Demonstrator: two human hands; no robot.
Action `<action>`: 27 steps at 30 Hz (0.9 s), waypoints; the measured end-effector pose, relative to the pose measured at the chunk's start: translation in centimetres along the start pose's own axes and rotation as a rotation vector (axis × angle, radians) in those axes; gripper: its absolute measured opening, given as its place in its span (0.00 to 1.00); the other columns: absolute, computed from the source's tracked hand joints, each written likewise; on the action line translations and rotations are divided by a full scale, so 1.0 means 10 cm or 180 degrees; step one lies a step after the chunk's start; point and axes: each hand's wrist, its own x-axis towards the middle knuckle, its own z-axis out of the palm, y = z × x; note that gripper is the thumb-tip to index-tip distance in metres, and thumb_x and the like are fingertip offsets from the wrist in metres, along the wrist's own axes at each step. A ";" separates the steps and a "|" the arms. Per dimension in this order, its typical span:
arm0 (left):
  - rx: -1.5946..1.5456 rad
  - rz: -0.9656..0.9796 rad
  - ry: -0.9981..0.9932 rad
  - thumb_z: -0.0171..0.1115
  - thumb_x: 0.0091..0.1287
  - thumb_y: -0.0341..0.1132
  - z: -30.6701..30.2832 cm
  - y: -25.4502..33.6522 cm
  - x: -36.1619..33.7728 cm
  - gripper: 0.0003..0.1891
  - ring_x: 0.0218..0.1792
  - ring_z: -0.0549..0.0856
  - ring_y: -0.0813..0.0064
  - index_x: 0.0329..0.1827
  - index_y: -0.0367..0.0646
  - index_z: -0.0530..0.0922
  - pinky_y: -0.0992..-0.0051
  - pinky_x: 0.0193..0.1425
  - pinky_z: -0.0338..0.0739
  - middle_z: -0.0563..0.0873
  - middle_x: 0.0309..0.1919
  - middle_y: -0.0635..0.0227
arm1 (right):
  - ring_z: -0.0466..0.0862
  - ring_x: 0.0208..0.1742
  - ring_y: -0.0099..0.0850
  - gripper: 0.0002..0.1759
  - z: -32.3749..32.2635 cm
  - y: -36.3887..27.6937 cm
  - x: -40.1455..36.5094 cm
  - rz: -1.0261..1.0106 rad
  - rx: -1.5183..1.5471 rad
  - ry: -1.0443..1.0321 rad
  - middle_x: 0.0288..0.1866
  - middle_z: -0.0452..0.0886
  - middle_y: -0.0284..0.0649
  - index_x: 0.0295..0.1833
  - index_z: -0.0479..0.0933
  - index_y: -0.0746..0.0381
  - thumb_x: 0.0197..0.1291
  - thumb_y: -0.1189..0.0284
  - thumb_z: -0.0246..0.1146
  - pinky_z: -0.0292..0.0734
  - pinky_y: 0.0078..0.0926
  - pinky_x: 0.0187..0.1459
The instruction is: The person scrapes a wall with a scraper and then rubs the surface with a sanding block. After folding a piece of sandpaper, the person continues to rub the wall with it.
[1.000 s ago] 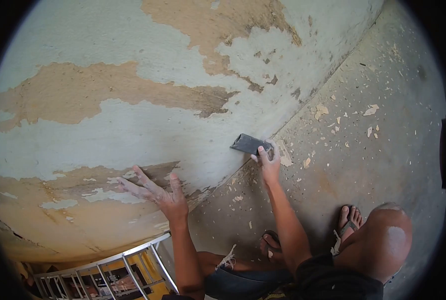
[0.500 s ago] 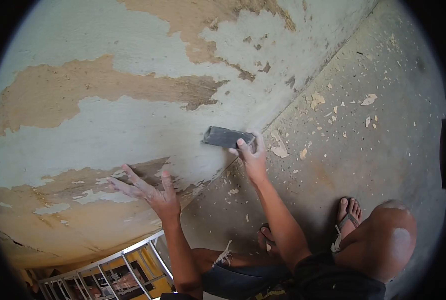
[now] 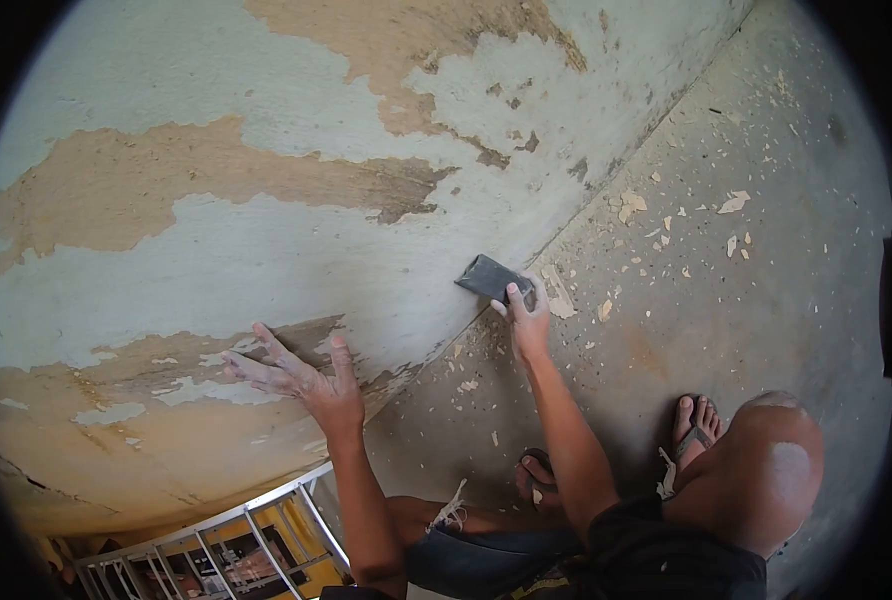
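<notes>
My right hand [image 3: 529, 315] grips a dark grey sanding block [image 3: 496, 278], thumb on its near face, low on the wall close to where it meets the floor. The block looks wrapped in sandpaper, and its far end points up and left. Dust whitens the fingers of both hands. At the left, my left hand [image 3: 311, 382] is open with its fingers spread over a peeled patch [image 3: 311, 335] of the wall, holding nothing. Pale green paint [image 3: 266, 240] covers much of the wall [image 3: 406, 290], with bare tan areas showing through.
Paint flakes [image 3: 734, 202] lie scattered over the grey concrete floor [image 3: 786, 300] on the right. A metal ladder [image 3: 251, 520] is at the lower left. My bent knee [image 3: 776, 470] and sandalled foot [image 3: 698, 430] are at the lower right.
My right hand has moved the sanding block right along the wall, toward the floor edge, and the block is tilted more. My left hand stays nearly in place.
</notes>
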 end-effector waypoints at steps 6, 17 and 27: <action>-0.0125 -0.0060 -0.0065 0.65 0.64 0.55 0.01 -0.04 -0.02 0.50 0.79 0.28 0.42 0.83 0.52 0.46 0.38 0.76 0.32 0.30 0.80 0.46 | 0.81 0.52 0.30 0.19 0.29 -0.12 -0.15 0.0054 0.0041 -0.0197 0.56 0.74 0.42 0.61 0.67 0.64 0.68 0.73 0.63 0.89 0.26 0.46; -0.0199 -0.0028 -0.0029 0.64 0.64 0.56 0.01 -0.01 0.00 0.50 0.79 0.26 0.43 0.83 0.53 0.45 0.37 0.76 0.32 0.29 0.80 0.48 | 0.82 0.49 0.30 0.19 0.40 -0.24 -0.09 0.0004 -0.0068 -0.0351 0.53 0.76 0.41 0.60 0.69 0.65 0.68 0.74 0.64 0.89 0.28 0.46; 0.0014 -0.0045 -0.0067 0.65 0.63 0.56 0.05 -0.04 0.00 0.50 0.78 0.27 0.41 0.83 0.54 0.45 0.36 0.75 0.30 0.29 0.79 0.45 | 0.82 0.50 0.30 0.19 0.33 -0.20 -0.10 -0.0051 -0.0252 -0.0322 0.52 0.75 0.40 0.60 0.67 0.65 0.69 0.73 0.63 0.88 0.28 0.46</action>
